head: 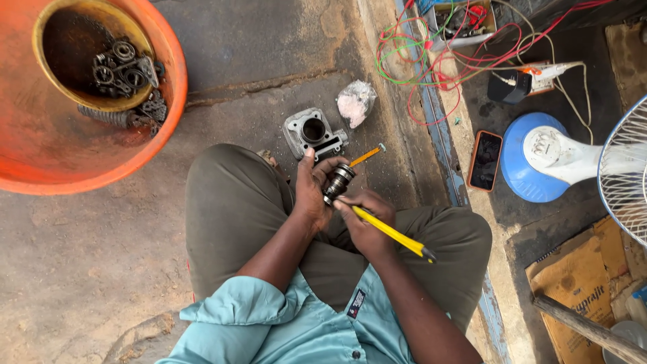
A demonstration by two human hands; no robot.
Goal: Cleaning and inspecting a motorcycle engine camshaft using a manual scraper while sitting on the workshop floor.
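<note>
On a dusty concrete floor (81, 269) — left hand (311, 192) fingers grip a dark ribbed metal cylinder (337, 182); right hand (362, 222) pinches a yellow-handled tool (394, 234).

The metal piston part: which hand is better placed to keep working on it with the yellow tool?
Probably the right hand: it already grips the yellow tool, its tip at the metal piston part. The left hand is wrapped around that part, steadying it.

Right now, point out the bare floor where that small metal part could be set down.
Bare concrete lies left of the knee, below the orange basin, and between the basin and the engine block. It is crowded right of the plastic bag: wires, phone, fan base.
</note>
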